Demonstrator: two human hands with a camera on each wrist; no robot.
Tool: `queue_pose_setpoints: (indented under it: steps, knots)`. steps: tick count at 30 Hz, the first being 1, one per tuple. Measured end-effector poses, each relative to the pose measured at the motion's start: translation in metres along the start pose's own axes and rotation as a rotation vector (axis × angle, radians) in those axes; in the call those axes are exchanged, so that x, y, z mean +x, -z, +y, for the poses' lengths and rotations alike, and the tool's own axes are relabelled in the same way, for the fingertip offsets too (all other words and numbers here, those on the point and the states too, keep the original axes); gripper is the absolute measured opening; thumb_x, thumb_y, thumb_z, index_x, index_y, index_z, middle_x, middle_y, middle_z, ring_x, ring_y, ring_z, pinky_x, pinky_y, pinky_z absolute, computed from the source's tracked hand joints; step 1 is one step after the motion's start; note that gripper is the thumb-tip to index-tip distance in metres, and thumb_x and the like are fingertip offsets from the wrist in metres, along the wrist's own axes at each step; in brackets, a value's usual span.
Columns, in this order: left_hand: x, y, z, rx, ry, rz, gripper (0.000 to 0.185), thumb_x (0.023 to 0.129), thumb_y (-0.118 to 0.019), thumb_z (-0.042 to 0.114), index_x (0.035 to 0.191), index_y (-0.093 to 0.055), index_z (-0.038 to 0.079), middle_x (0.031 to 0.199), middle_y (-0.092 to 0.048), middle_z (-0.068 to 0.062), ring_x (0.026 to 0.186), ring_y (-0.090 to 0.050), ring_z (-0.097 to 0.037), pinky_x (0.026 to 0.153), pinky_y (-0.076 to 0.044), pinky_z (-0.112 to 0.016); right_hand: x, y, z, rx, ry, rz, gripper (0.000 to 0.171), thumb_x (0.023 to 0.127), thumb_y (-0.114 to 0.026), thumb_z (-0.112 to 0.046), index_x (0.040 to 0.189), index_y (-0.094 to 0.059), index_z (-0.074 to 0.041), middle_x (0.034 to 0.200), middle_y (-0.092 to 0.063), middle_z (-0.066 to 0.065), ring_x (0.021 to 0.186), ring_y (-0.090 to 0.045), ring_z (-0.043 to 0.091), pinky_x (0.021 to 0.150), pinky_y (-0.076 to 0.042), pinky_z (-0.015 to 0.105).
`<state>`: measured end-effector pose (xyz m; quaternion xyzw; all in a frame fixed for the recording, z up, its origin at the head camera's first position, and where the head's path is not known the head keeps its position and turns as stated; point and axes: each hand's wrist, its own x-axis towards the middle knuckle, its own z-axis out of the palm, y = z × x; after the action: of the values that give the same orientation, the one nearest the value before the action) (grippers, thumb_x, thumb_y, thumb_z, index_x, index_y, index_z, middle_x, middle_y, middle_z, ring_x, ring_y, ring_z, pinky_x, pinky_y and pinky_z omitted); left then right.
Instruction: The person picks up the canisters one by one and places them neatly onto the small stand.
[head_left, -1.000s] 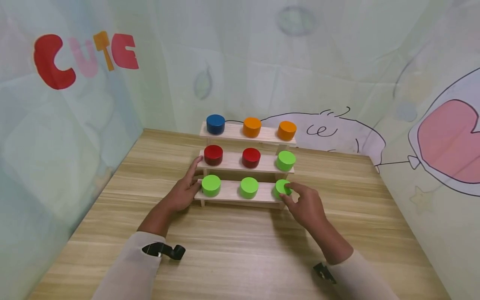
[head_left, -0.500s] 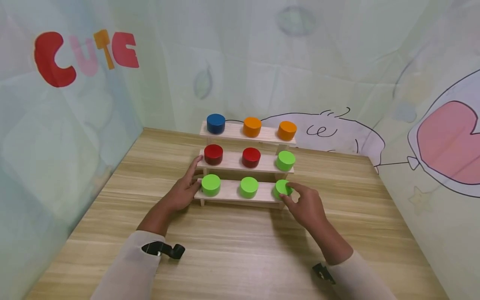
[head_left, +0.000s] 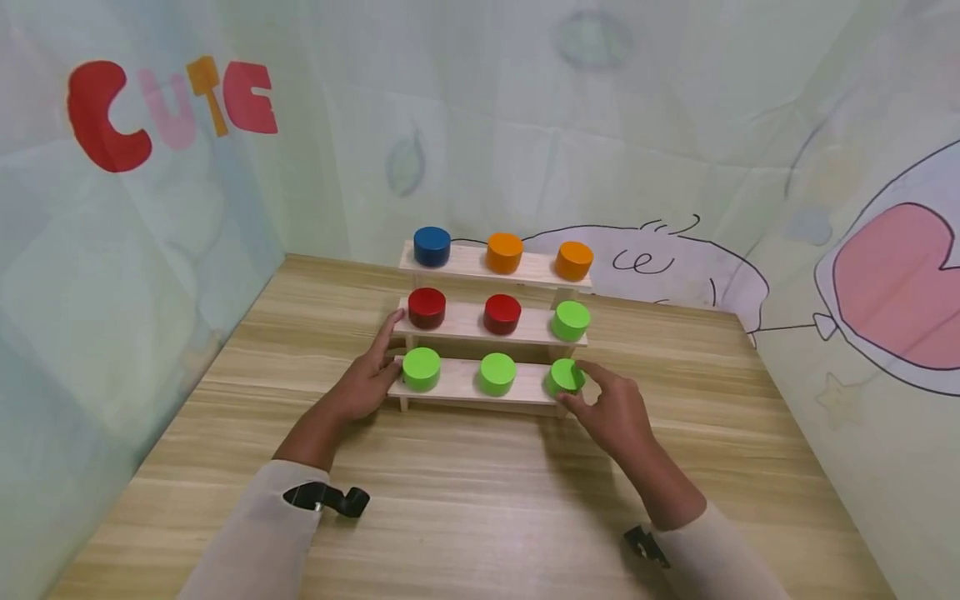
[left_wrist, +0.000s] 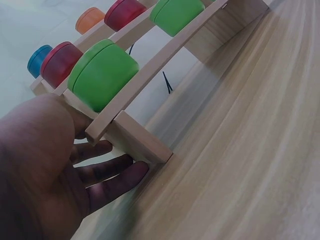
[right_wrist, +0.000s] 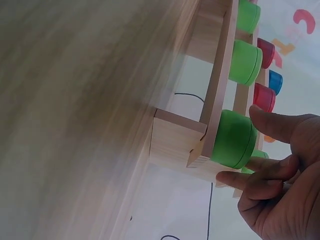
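Scene: a three-tier wooden rack [head_left: 457,387] stands on a wooden worktop [head_left: 480,500], each shelf carrying three short round blocks.
Right hand: the right hand [head_left: 611,412] sits at the rack's 4 o'clock corner, thumb and fingers curled round the green block [head_left: 564,377] at the right end of the lowest shelf; the right wrist view shows the thumb on its top face and fingertips [right_wrist: 235,177] against its side.
Left hand: the left hand [head_left: 367,379] lies with straight fingers against the rack's left end, at 9 o'clock, touching the wood and gripping nothing.
Doing it well: by my judgement the pinch should stay even on both sides of the green block and any lift go straight up, while the left hand braces the rack so it cannot slide.
Neighbours: a second green block [head_left: 497,374] stands apart toward 9 o'clock on the same shelf; another green block [head_left: 571,321] sits on the middle shelf at 12 o'clock.
Edges: the middle shelf overhangs just behind the gripped block, so room above looks tight there.
Open room: bare worktop stretches toward 6 o'clock and 3 o'clock; printed cloth walls [head_left: 150,250] close in at 9, 12 and 3 o'clock.
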<state>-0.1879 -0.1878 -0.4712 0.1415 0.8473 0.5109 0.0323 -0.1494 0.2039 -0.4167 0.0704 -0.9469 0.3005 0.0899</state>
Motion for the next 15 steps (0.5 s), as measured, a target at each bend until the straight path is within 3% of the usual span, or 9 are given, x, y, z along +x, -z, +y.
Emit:
queue_pose_setpoints:
  steps: [2,4,7,10,15]
  knots:
    - [0.001,-0.002,0.0,0.002,-0.01,-0.001,0.081,0.116,-0.043,0.012,0.176,0.002,0.04,0.181,-0.023,-0.023,0.154,-0.047,-0.055,0.128,-0.033,-0.072,-0.001,0.001,0.0,-0.003,-0.025,-0.005,0.066,0.086,-0.095,-0.025,0.143,-0.071,-0.003,0.121,-0.08,0.022,0.061,-0.047,0.018,0.06,-0.046,0.034]
    - [0.001,-0.004,0.0,0.011,-0.017,-0.001,0.081,0.116,-0.043,0.012,0.176,0.004,0.04,0.18,-0.025,-0.024,0.154,-0.047,-0.054,0.128,-0.032,-0.072,-0.002,0.003,0.0,-0.006,-0.045,-0.004,0.071,0.084,-0.097,-0.026,0.145,-0.069,-0.003,0.125,-0.079,0.023,0.067,-0.061,0.025,0.068,-0.058,0.042]
    - [0.0,-0.005,-0.002,0.037,-0.012,0.01,0.082,0.116,-0.044,0.013,0.176,0.005,0.04,0.18,-0.024,-0.024,0.153,-0.048,-0.053,0.129,-0.032,-0.071,-0.003,0.005,-0.001,-0.016,-0.057,-0.015,0.078,0.084,-0.097,-0.028,0.15,-0.064,-0.002,0.142,-0.072,0.024,0.107,-0.076,0.042,0.099,-0.062,0.056]
    - [-0.003,-0.003,-0.004,0.049,-0.016,0.022,0.083,0.115,-0.044,0.012,0.176,0.006,0.039,0.182,-0.019,-0.022,0.152,-0.05,-0.053,0.129,-0.033,-0.07,-0.003,0.009,-0.002,-0.024,-0.059,-0.045,0.085,0.085,-0.097,-0.028,0.155,-0.058,0.0,0.153,-0.064,0.025,0.139,-0.064,0.048,0.114,-0.054,0.063]
    - [-0.003,-0.002,-0.005,0.039,-0.039,0.021,0.084,0.115,-0.044,0.011,0.176,0.006,0.039,0.181,-0.024,-0.023,0.15,-0.053,-0.051,0.128,-0.035,-0.068,-0.001,0.02,0.004,-0.06,-0.077,-0.084,0.092,0.084,-0.096,-0.026,0.16,-0.051,0.001,0.156,-0.059,0.029,0.142,-0.06,0.053,0.114,-0.052,0.066]
